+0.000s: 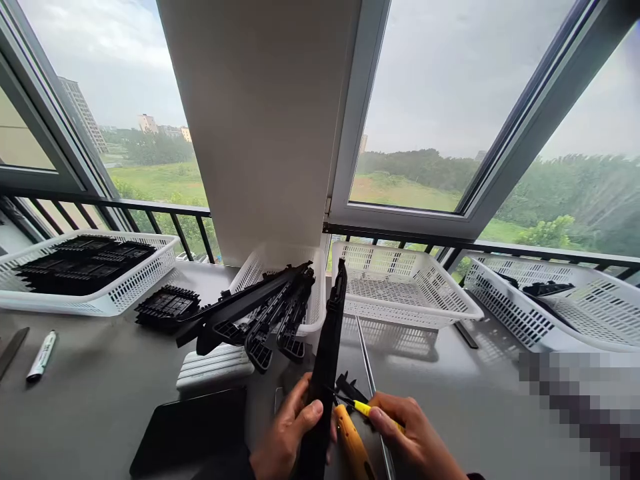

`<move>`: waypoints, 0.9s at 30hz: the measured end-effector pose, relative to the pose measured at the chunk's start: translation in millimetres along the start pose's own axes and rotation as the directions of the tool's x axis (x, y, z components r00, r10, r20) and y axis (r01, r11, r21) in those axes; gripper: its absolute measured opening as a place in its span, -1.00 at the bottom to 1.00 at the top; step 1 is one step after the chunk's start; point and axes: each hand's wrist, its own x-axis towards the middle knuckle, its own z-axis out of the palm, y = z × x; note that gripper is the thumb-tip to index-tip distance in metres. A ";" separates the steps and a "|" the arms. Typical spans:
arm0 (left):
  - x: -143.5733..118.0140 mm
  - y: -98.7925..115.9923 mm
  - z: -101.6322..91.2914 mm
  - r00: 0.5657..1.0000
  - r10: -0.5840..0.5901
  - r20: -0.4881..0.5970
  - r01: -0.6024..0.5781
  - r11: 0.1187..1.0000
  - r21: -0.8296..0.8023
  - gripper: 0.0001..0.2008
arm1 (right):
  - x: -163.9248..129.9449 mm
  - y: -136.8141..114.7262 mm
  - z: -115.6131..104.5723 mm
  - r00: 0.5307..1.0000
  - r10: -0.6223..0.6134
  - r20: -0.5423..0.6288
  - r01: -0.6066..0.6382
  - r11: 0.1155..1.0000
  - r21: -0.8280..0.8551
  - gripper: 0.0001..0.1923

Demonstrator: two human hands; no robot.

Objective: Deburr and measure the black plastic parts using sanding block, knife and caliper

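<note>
The left hand (287, 433) wraps its fingers and thumb around a long, narrow black plastic strip (327, 353), which stands nearly upright and tilted slightly away, over the near edge of the grey table (100, 400). The right hand (410, 433) pinches a small yellow-handled tool (367, 410) between thumb and forefinger; its dark tip meets the strip's lower section, though the exact contact point is hard to make out. A second, orange-yellow handle (353, 450) lies just below, partly cut off by the frame edge. A thin metal rod (367, 363) lies on the table beside the strip. Behind, a bundle of similar ribbed black strips (260, 310) leans out of a perforated white plastic basket (315, 293). An adjacent white basket (405, 287) shows only its mesh floor. At far left, another basket (90, 297) holds flat black gridded parts, with a loose stack (167, 305) beside it and a marker pen (43, 355) nearby. A pixelated patch hides the lower right area.
</note>
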 end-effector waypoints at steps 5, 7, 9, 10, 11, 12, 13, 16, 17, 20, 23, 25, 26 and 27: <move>-3.3 7.9 1.0 0.999 0.038 -0.024 -0.039 0.998 -0.041 -0.21 | -2.4 -3.6 -0.8 0.998 -0.007 -0.061 0.008 1.000 0.008 -0.33; -3.5 11.2 4.3 0.999 0.048 -0.010 -0.048 0.994 -0.099 -0.34 | -4.8 -5.1 0.9 0.999 -0.024 -0.040 0.023 1.000 -0.017 -0.31; -1.4 10.1 6.1 0.998 0.064 0.009 -0.062 0.987 -0.149 -0.42 | -7.0 -6.5 3.9 0.999 -0.033 0.003 0.033 0.998 -0.055 -0.29; 0.1 8.2 6.0 0.998 0.062 0.016 -0.058 0.985 -0.164 -0.42 | -7.7 -7.1 5.6 0.999 -0.036 0.026 0.037 0.997 -0.070 -0.29; 1.7 5.8 5.2 0.998 0.052 0.019 -0.048 0.984 -0.173 -0.42 | -8.0 -7.5 7.2 0.998 -0.039 0.043 0.042 0.995 -0.085 -0.29; 3.1 3.5 4.0 0.999 0.037 0.021 -0.033 0.983 -0.179 -0.41 | -7.9 -7.8 8.5 0.998 -0.042 0.051 0.046 0.994 -0.096 -0.29; 4.2 1.8 2.6 0.999 0.023 0.025 -0.018 0.983 -0.183 -0.41 | -7.6 -7.9 9.5 0.997 -0.042 0.058 0.048 0.993 -0.105 -0.28; 5.6 1.4 -1.4 1.000 -0.002 0.028 0.007 0.981 -0.194 -0.42 | -5.6 -8.5 9.8 0.997 -0.047 0.064 0.054 0.991 -0.123 -0.26; 5.6 2.6 -2.1 1.000 -0.008 0.027 0.013 0.981 -0.195 -0.42 | -5.1 -8.8 9.2 0.997 -0.047 0.061 0.055 0.990 -0.130 -0.26; 5.5 6.4 -2.6 0.999 -0.035 0.024 0.039 0.982 -0.182 -0.42 | -4.9 -8.8 7.6 0.998 -0.041 0.053 0.047 0.990 -0.131 -0.27; 6.1 5.6 -1.6 0.999 -0.048 0.009 0.048 0.986 -0.158 -0.44 | -6.5 -5.6 7.5 0.993 -0.021 0.115 0.034 0.993 -0.116 -0.26; 6.4 3.1 -0.8 0.998 -0.055 0.003 0.055 0.989 -0.139 -0.41 | -7.7 -1.5 7.8 0.992 -0.009 0.129 0.023 0.993 -0.112 -0.27; 6.3 2.0 -0.2 0.998 -0.060 0.000 0.059 0.990 -0.130 -0.38 | -8.1 0.8 8.0 0.993 -0.004 0.121 0.017 0.994 -0.108 -0.29; 6.0 1.6 0.5 0.998 -0.064 -0.001 0.063 0.990 -0.123 -0.35 | -8.2 3.1 8.1 0.994 -0.002 0.107 0.013 0.995 -0.100 -0.30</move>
